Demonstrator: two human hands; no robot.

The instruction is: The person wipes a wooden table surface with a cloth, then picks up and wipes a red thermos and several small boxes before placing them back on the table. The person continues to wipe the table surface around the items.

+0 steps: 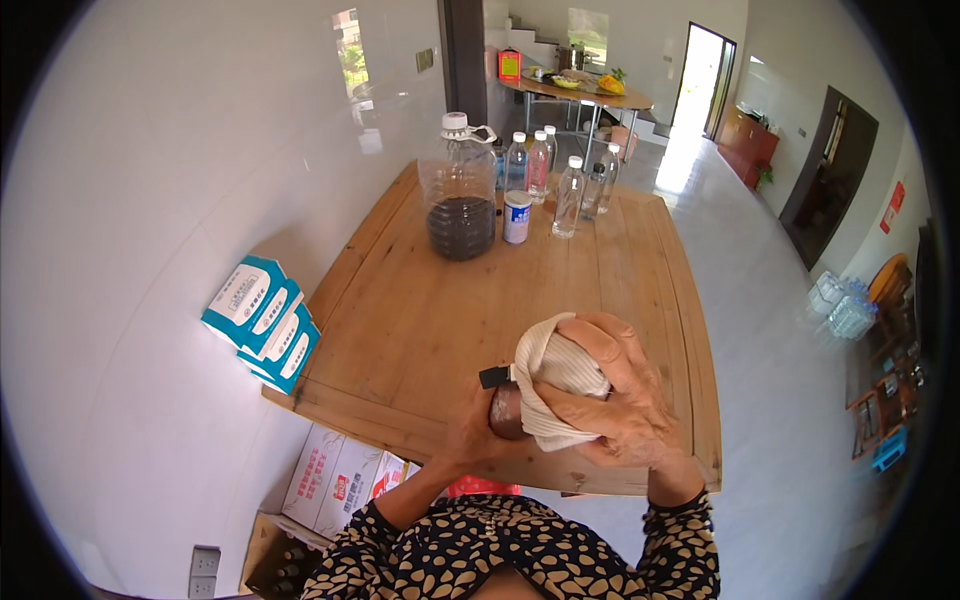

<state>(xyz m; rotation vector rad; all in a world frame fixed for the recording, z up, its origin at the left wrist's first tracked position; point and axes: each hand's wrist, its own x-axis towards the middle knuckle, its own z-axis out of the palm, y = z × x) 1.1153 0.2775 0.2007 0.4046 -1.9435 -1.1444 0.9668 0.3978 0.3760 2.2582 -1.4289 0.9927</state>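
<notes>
Near the front edge of the wooden table point(480, 310), my left hand point(468, 432) is closed round a brown, rounded, shiny thing point(507, 412) that looks like a cup or jar. Over its upper end lies a beige ribbed cloth point(562, 365), gathered and folded. My right hand point(632, 405) grips the cloth from the right, fingers curled over it. A small black tab point(493, 377) sticks out to the left between the cloth and the brown thing. Most of the held thing is hidden by the cloth and my fingers, so its exact kind cannot be told.
At the table's far end stand a large clear jug point(461, 190) with dark contents, a blue-and-white can point(516, 218) and several clear bottles point(568, 200). Teal-and-white boxes point(265, 320) lean at the left edge. A carton point(335, 480) sits below on the left.
</notes>
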